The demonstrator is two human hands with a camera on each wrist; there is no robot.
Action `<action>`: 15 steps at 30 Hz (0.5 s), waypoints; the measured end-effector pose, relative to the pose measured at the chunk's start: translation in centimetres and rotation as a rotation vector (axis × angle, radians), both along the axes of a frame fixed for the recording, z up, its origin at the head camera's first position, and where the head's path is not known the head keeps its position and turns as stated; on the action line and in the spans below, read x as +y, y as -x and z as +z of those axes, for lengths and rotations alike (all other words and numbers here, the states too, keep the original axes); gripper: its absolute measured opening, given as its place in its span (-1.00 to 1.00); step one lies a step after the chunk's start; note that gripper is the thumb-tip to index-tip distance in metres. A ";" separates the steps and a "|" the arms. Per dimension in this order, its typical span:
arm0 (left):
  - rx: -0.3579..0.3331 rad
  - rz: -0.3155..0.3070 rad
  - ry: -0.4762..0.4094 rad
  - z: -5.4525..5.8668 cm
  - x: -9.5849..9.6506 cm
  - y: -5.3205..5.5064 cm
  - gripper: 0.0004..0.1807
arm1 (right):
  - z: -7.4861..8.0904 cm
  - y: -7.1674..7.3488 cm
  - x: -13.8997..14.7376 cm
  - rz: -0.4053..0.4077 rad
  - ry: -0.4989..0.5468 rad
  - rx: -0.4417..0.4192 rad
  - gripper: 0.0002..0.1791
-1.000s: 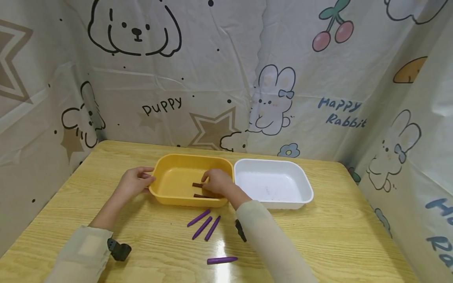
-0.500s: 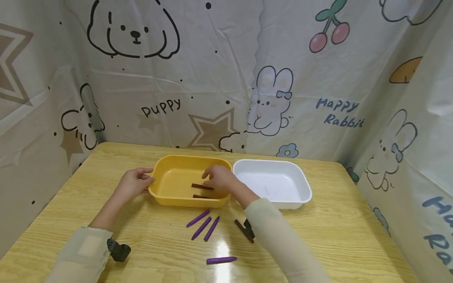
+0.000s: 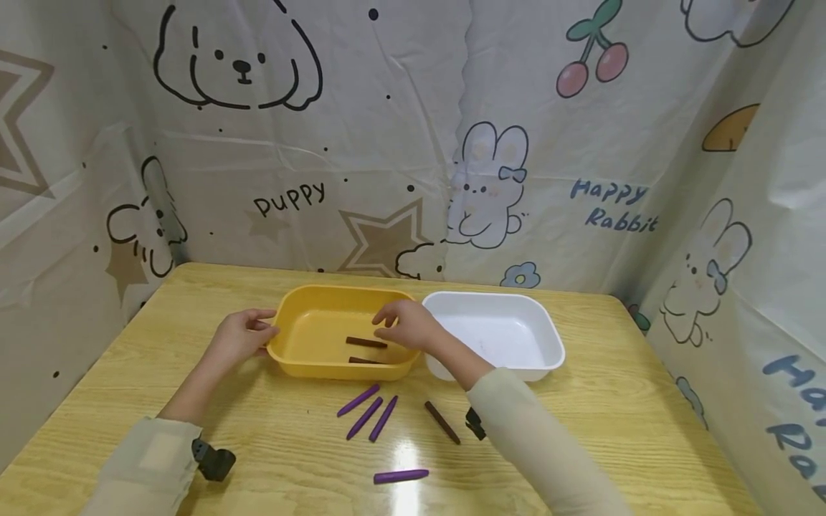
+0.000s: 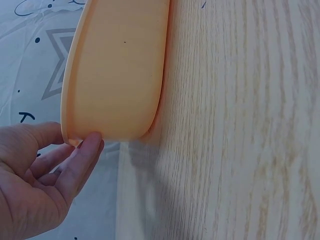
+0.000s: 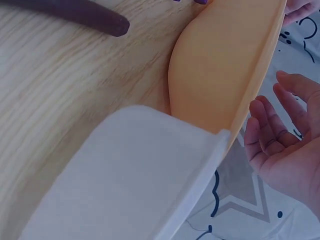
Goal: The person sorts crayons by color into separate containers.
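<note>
My left hand pinches the left end of the yellow plastic tray. In the left wrist view that hand has thumb and fingers on either side of the rim. Two brown crayons lie inside the tray. Above its right end is my right hand, fingers loosely bent and nothing between them; the right wrist view shows this hand just over the tray's rim. On the table in front lie several purple crayons and a single brown crayon.
A white plastic tray stands against the yellow tray's right side, partly behind my right forearm. One purple crayon lies nearer the front of the wooden table. A printed cloth hangs behind and at both sides.
My right hand has lifted a little and drawn right, away from the brown crayons in the yellow tray. The brown crayon on the table has come out from behind my sleeve.
</note>
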State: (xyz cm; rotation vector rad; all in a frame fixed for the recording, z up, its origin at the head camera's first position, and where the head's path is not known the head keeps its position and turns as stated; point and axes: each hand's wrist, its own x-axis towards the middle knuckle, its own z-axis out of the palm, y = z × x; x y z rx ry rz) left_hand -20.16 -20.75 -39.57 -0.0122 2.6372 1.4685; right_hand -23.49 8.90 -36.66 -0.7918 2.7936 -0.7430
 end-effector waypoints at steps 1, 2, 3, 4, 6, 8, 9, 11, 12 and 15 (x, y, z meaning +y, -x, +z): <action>0.000 0.000 -0.001 0.0 0.0 0.0 -0.47 | 0.1 -0.2 0.1 0.005 0.006 0.005 -0.73; 0.001 0.000 -0.002 0.0 0.0 0.0 -0.47 | 0.2 -0.3 0.2 0.011 0.011 0.011 -0.74; 0.002 -0.001 -0.002 0.0 0.0 -0.1 -0.47 | 0.4 -0.5 0.4 0.015 0.015 0.018 -0.74; 0.003 -0.001 -0.003 0.0 0.0 -0.1 -0.47 | 0.5 -0.7 0.5 0.019 0.018 0.023 -0.74; 0.005 -0.001 -0.004 -0.1 0.0 -0.1 -0.47 | 0.7 -1.0 0.8 0.026 0.031 0.029 -0.75; 0.004 -0.002 -0.005 -0.1 0.0 -0.1 -0.47 | 0.9 -1.4 1.1 0.026 0.036 0.029 -0.74; 0.004 -0.002 -0.006 -0.2 0.0 -0.1 -0.47 | 1.0 -1.5 1.3 0.025 0.041 0.025 -0.74; 0.000 -0.002 -0.010 -0.2 0.0 0.0 -0.47 | 1.0 -1.8 1.7 0.024 0.052 0.018 -0.75; -0.003 -0.001 -0.013 -0.2 0.0 0.0 -0.47 | 1.0 -1.9 1.9 0.023 0.054 0.013 -0.75; -0.006 -0.001 -0.018 -0.2 -0.1 0.1 -0.46 | 1.0 -2.4 2.5 0.027 0.065 -0.001 -0.76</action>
